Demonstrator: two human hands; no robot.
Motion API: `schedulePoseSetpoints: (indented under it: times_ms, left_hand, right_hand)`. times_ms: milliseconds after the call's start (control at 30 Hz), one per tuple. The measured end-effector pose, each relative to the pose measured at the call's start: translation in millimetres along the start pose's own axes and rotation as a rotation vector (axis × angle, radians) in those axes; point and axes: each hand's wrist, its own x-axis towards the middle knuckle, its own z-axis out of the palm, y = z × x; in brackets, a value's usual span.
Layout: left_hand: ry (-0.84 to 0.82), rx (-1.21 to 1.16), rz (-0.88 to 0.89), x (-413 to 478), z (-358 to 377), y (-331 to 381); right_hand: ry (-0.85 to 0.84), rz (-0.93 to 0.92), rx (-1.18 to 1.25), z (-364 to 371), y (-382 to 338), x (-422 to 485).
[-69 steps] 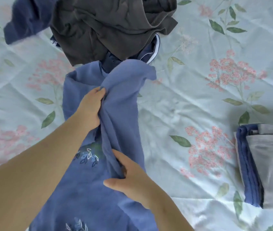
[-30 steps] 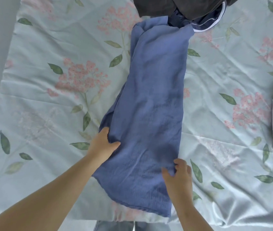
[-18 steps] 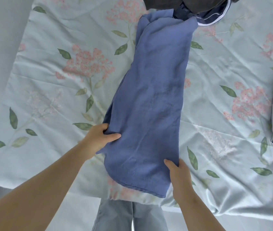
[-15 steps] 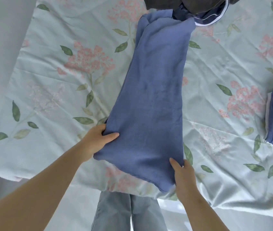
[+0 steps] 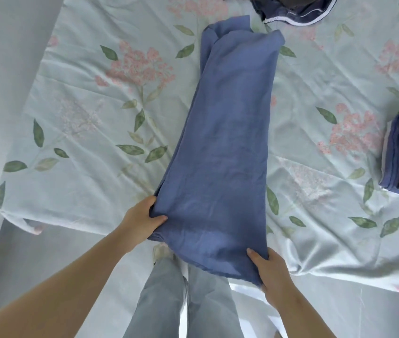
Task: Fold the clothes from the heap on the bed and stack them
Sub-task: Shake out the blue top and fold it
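The left hand (image 5: 142, 220), low and left of centre in the frame, pinches the near left edge of the blue garment (image 5: 227, 142), with the thumb lying on top of the cloth and the fingers tucked beneath it. The right hand (image 5: 270, 272), lower and to the right, grips the near right corner the same way, thumb over the hem; its fingers are hidden under the cloth, so how far they curl is only likely, not certain. Holding both near corners at once keeps the hem taut and square, which suits carrying that end up and over to halve the long strip.

The garment is already narrowed into a lengthwise band and lies on the bed (image 5: 83, 142), running from the hands up to the top centre of the frame. Its near end overhangs the bed's edge, above the person's legs (image 5: 181, 301).

At the top edge, just beyond the band's far end, sits the heap (image 5: 298, 11) of unfolded dark clothes, cropped by the frame. At the right edge, well apart from the band, lies the stack (image 5: 398, 152) of folded pieces, kept aside so the middle of the bed serves as working room.
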Motion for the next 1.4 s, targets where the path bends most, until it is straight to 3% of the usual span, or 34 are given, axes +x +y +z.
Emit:
schedulePoseSetpoints:
  times_ms: [200,400,533,733,833,900,1000,1133,1267,1400]
  left_hand:
    - [-0.079,-0.131,-0.039,-16,-26,-4]
    - [-0.092,-0.597,-0.091,-7,-45,52]
    - [-0.051,-0.819,-0.142,20,-49,108]
    - [0.007,-1.034,-0.180,79,-63,208]
    - [0.045,-1.125,-0.110,106,-76,260]
    - [0.041,-1.193,0.039,124,-85,283]
    - [0.086,-0.918,0.185,150,-87,289]
    - [0.307,-0.295,0.097,177,-62,251]
    - [0.202,-0.188,-0.037,177,-31,206]
    - [0.123,-0.196,-0.067,171,-18,194]
  right_hand:
    - [-0.072,0.050,0.219,12,7,-28]
    - [0.036,-0.167,0.342,6,-43,-37]
    - [0.100,-0.189,0.553,-3,-106,-21]
    - [0.138,-0.286,0.547,-19,-231,32]
    - [0.112,-0.413,0.548,-28,-300,52]
    - [0.030,-0.540,0.548,-34,-334,64]
    - [-0.018,-0.640,0.403,-33,-353,85]
    - [0.098,-0.408,0.222,-14,-316,120]
    - [0.158,-0.234,0.041,4,-269,135]
    - [0.091,-0.141,0.130,11,-255,134]
